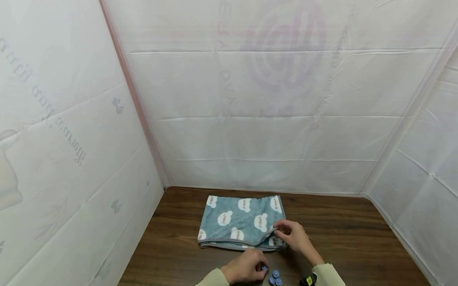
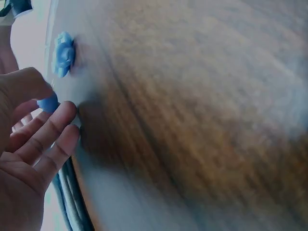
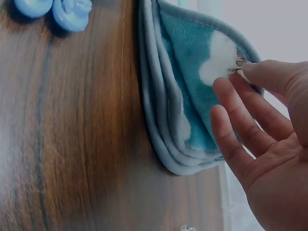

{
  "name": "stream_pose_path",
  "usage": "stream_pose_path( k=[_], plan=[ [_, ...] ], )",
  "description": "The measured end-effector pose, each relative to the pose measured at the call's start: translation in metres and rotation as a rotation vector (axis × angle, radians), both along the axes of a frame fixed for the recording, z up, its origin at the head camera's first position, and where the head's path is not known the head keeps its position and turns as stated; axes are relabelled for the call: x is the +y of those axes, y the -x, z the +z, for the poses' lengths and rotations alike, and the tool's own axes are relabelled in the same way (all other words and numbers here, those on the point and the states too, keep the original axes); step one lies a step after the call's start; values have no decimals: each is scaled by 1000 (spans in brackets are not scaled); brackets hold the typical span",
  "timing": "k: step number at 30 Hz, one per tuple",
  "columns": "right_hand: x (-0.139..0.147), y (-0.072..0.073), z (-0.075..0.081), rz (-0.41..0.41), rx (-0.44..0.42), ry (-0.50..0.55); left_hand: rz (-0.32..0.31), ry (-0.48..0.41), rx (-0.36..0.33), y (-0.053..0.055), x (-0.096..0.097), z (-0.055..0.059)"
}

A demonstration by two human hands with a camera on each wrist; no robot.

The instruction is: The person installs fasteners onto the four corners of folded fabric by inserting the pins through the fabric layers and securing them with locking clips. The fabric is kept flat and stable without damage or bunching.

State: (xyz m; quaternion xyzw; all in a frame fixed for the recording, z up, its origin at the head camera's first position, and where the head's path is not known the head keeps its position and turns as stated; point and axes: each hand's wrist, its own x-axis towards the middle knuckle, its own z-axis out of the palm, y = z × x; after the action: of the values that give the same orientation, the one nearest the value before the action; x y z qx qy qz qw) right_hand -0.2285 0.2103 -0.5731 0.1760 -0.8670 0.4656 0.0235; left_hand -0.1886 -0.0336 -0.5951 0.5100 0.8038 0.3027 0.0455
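A folded teal blanket (image 1: 229, 222) with white bear-head patches and grey edging lies on the wooden table. My right hand (image 1: 295, 236) pinches its near right corner between thumb and fingers. In the right wrist view this raised corner (image 3: 192, 53) stands above the other folded layers (image 3: 163, 125). My left hand (image 1: 247, 266), in front of the blanket, holds a small round blue plastic piece (image 2: 48, 102) between thumb and fingers. To the right of that hand, three similar blue pieces (image 1: 275, 274) sit close together on the table.
The dark wooden table (image 1: 350, 234) is bordered by white sheet walls (image 1: 272, 139) at the back and both sides. A black device (image 1: 308, 280) is strapped to the right wrist. A small clear object (image 3: 186, 228) shows at the bottom edge of the right wrist view.
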Motion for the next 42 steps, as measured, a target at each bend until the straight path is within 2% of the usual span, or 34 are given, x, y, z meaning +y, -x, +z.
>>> stream_pose_path(
  k=[5,14,16,19,23,27,37,42],
  plan=[
    [-1,0,-1,-7,-42,66,57,-116,-9,4,-6,7],
    [-4,0,-3,29,-37,157,142,-243,-126,14,-14,12],
    [-4,0,-4,31,-28,161,167,-264,-154,15,-14,14],
    [-4,0,-5,38,-15,166,234,-296,-165,17,-13,15],
    [-4,-1,-4,37,-8,149,312,-356,-214,20,-13,15],
    [-4,0,-6,25,0,113,356,-405,-246,25,-13,14],
    [-4,1,-3,18,-17,93,369,-447,-200,33,-14,16],
    [-5,0,-2,18,-16,109,407,-465,-156,36,-13,17]
  ],
)
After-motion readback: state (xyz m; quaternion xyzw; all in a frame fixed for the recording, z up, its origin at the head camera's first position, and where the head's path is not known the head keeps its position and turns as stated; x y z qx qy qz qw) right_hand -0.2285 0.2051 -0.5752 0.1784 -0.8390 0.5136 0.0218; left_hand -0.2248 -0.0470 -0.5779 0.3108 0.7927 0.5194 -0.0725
